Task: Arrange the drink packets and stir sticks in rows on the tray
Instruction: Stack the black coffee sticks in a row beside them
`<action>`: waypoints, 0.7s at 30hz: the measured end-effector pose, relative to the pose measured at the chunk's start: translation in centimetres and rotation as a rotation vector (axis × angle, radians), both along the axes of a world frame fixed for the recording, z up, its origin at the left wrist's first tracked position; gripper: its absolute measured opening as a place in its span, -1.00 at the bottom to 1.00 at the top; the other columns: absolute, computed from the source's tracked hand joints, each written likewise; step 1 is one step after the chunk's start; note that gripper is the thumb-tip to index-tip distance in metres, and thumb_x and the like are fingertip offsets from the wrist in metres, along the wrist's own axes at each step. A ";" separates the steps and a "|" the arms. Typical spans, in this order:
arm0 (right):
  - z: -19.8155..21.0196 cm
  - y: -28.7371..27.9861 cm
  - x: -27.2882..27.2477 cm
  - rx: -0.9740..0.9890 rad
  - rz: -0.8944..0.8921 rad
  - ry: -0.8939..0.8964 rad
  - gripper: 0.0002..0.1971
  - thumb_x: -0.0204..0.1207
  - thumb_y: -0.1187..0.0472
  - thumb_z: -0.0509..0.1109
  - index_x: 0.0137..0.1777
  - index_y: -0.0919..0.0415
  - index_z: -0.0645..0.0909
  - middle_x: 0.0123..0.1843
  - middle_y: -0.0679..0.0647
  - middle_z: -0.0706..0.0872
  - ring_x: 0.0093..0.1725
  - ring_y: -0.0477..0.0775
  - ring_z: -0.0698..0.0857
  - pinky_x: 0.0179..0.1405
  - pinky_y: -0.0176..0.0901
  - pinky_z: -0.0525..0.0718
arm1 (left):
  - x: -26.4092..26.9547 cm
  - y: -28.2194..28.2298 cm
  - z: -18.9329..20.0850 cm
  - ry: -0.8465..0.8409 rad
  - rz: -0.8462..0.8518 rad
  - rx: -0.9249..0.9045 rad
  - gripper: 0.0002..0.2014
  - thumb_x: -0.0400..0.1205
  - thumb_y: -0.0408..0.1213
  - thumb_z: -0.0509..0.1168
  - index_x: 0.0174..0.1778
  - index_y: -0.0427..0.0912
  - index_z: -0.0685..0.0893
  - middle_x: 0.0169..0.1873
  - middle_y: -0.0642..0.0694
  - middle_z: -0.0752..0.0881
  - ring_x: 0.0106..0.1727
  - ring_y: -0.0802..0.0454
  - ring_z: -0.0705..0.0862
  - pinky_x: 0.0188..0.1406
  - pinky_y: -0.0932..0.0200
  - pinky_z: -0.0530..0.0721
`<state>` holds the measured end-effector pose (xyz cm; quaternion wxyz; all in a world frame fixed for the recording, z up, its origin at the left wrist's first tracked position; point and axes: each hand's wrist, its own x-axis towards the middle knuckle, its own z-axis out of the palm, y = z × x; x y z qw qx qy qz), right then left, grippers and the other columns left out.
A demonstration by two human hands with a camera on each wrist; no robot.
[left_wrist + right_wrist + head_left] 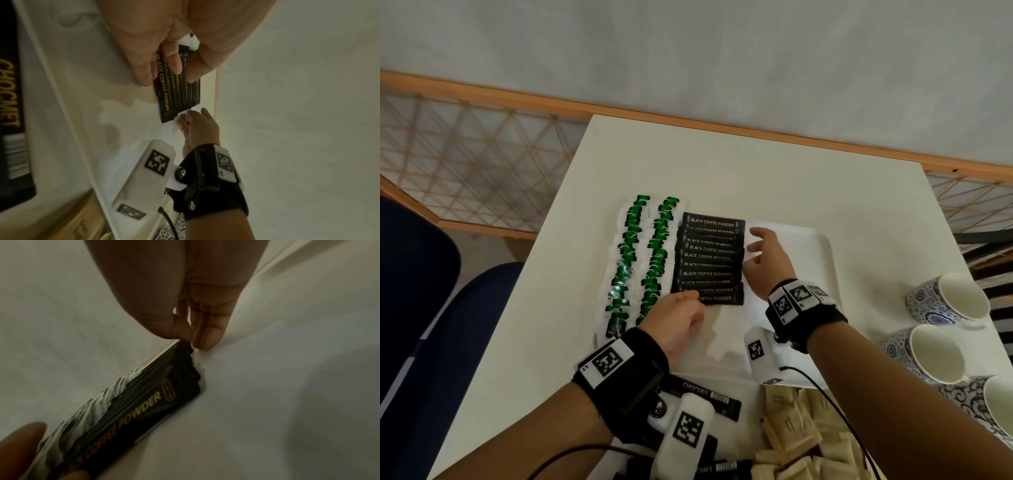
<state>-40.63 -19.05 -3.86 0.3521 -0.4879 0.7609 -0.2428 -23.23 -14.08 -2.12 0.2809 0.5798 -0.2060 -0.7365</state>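
Both hands are on the column of black coffee packets (708, 260) on the white tray (822, 246), which sits on the white desk (722, 164). The packets lie flat and overlapping, each with its long axis running left to right across the tray, lettering upright to the wearer, stacked in a row that runs away from the person.

The left hand (677, 320) sits at the near left corner of the row. In the left wrist view its fingers (144, 71) lie fairly straight over the nearest packet's left end, thumb across on the far side of that end; whether it is pinching or just pressing, hard to call. The right hand (765, 263) is along the right ends of the packets, fingers (207, 335) relaxed and extended, tips down on the tray just beside the packet ends, thumb touching the edge of the far packets. Nothing is held in it.

Left of the coffee row, two columns of green and white packets (640, 260) run parallel to it. They look to lie on the tray too, though its left rim is hard to make out.

Near the person, black Chocmet packets (709, 394) lie on the desk, with a heap of tan sachets (798, 428) to their right. Three blue-patterned cups (945, 301) lie tipped on their sides at the desk's right edge.
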 end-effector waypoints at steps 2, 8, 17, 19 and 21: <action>0.0 -0.4 0.0 -0.002 0.006 0.012 -0.43 0.51 0.39 0.22 0.53 0.09 0.27 0.24 0.05 0.58 0.04 0.05 0.62 -0.11 -0.24 0.48 | 0.0 0.0 -0.1 -0.001 0.002 -0.005 -0.80 0.64 -0.53 0.18 0.14 -0.25 0.53 -0.20 -0.16 0.55 0.01 -0.06 0.51 0.32 0.04 0.50; 0.3 -0.9 -0.2 -0.002 -0.005 -0.008 -0.41 0.52 0.41 0.19 0.55 0.06 0.25 0.30 0.02 0.56 0.04 0.03 0.61 -0.17 -0.28 0.49 | -0.2 -0.1 -0.2 -0.010 0.005 -0.020 -0.81 0.64 -0.54 0.16 -0.03 -0.16 0.56 -0.26 -0.14 0.53 -0.06 -0.05 0.49 0.15 0.10 0.48; 0.0 1.9 -0.5 0.012 0.032 0.009 -0.42 0.52 0.32 0.26 0.54 0.03 0.26 0.17 0.00 0.55 0.00 0.01 0.62 -0.07 -0.16 0.61 | -0.9 1.0 0.3 -0.035 -0.016 -0.064 -0.78 0.62 -0.57 0.13 -0.14 -0.15 0.53 -0.30 -0.10 0.48 -0.21 0.06 0.45 -0.09 0.20 0.42; -0.1 2.9 -0.2 -0.010 0.066 0.020 -0.43 0.51 0.28 0.29 0.52 0.04 0.27 0.07 -0.02 0.57 -0.08 -0.03 0.62 -0.06 -0.14 0.61 | -1.0 1.7 0.3 -0.056 -0.009 -0.069 -0.79 0.63 -0.56 0.13 -0.03 -0.16 0.53 -0.28 -0.10 0.49 -0.19 0.05 0.47 -0.05 0.15 0.44; -0.4 3.9 0.0 -0.023 0.100 0.047 -0.44 0.51 0.27 0.30 0.50 0.06 0.29 -0.02 -0.03 0.60 -0.11 -0.05 0.62 -0.07 -0.18 0.57 | -1.0 2.1 0.4 -0.080 0.000 -0.089 -0.74 0.62 -0.56 0.13 0.16 -0.18 0.48 -0.26 -0.10 0.50 -0.18 0.04 0.48 -0.02 0.11 0.46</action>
